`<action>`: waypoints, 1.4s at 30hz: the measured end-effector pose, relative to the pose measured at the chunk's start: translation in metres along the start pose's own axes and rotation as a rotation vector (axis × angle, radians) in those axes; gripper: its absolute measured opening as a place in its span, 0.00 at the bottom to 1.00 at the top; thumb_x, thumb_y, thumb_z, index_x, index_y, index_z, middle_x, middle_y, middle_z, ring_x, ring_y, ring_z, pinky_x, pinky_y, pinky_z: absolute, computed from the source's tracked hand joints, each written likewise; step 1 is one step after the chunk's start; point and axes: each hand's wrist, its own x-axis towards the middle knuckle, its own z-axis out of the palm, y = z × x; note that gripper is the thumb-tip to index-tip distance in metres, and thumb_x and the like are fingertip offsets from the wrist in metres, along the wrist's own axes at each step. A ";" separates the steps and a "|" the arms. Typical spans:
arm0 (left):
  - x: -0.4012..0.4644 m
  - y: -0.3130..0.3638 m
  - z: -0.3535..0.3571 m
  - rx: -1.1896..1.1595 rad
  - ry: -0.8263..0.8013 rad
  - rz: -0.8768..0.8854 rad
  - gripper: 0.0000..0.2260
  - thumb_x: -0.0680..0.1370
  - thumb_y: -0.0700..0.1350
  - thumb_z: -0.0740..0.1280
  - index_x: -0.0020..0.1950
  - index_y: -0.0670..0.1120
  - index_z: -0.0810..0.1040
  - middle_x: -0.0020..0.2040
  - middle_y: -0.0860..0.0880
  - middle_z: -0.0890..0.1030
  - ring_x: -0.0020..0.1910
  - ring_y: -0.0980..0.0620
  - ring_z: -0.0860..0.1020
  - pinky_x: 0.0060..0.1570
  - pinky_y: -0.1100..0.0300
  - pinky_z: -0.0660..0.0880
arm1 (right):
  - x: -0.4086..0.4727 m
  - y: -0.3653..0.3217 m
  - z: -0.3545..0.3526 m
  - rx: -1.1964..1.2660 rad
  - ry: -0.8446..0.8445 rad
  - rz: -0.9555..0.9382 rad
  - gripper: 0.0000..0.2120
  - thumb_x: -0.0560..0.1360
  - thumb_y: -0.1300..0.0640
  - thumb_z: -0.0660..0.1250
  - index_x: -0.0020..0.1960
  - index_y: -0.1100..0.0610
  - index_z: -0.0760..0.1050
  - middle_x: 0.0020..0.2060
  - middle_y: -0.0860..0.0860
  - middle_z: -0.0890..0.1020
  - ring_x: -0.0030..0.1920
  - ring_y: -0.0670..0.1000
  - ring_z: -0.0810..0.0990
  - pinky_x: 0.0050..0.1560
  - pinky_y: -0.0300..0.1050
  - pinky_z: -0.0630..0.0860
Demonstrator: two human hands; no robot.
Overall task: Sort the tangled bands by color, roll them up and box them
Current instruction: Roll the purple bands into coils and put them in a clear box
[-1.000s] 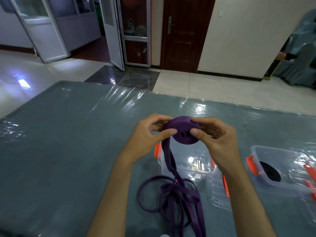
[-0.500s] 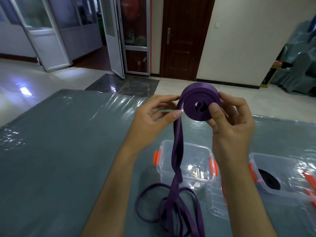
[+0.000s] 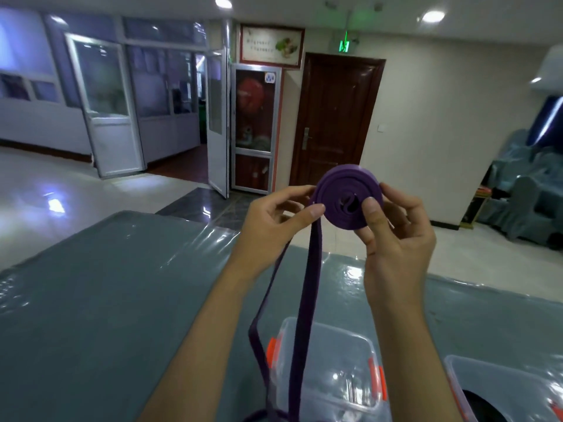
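Observation:
I hold a half-wound roll of purple band [image 3: 347, 197] up in the air above the table. My right hand [image 3: 393, 236] grips the roll, thumb on its face and fingers behind. My left hand [image 3: 274, 220] pinches the band at the roll's left edge. Two loose purple strands [image 3: 306, 300] hang straight down from the roll and run out of view at the bottom. Below them stands a clear plastic box with orange clips [image 3: 329, 367], with no band in it. A second clear box [image 3: 505, 391] at the lower right holds a black roll [image 3: 481, 406].
The table [image 3: 106, 300] has a grey-green cover under shiny plastic film. Beyond its far edge lie a glossy tiled floor, glass doors on the left, a dark wooden door in the middle and covered chairs on the right.
Both hands have lifted the purple roll higher, away from the table. The hanging strands are now pulled straight and the loose loops have left the view at the bottom.

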 end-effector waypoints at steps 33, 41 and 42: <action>-0.150 -0.048 0.005 -0.179 0.223 -0.294 0.10 0.71 0.35 0.79 0.50 0.45 0.86 0.47 0.46 0.89 0.48 0.49 0.88 0.50 0.63 0.81 | -0.112 0.038 -0.075 -0.176 -0.341 0.511 0.21 0.72 0.57 0.75 0.62 0.54 0.72 0.50 0.58 0.88 0.51 0.61 0.87 0.48 0.52 0.84; -0.173 -0.062 -0.006 -0.229 0.311 -0.378 0.11 0.67 0.41 0.81 0.48 0.48 0.88 0.47 0.45 0.89 0.48 0.49 0.87 0.51 0.61 0.81 | -0.130 0.055 -0.072 -0.110 -0.314 0.568 0.17 0.70 0.60 0.76 0.55 0.54 0.74 0.48 0.60 0.88 0.47 0.60 0.88 0.45 0.49 0.84; -0.173 -0.063 -0.007 -0.219 0.331 -0.389 0.11 0.65 0.44 0.81 0.46 0.49 0.88 0.47 0.44 0.89 0.47 0.48 0.87 0.50 0.60 0.82 | -0.129 0.056 -0.072 -0.121 -0.324 0.585 0.17 0.70 0.59 0.76 0.55 0.54 0.73 0.46 0.61 0.88 0.46 0.61 0.88 0.44 0.50 0.84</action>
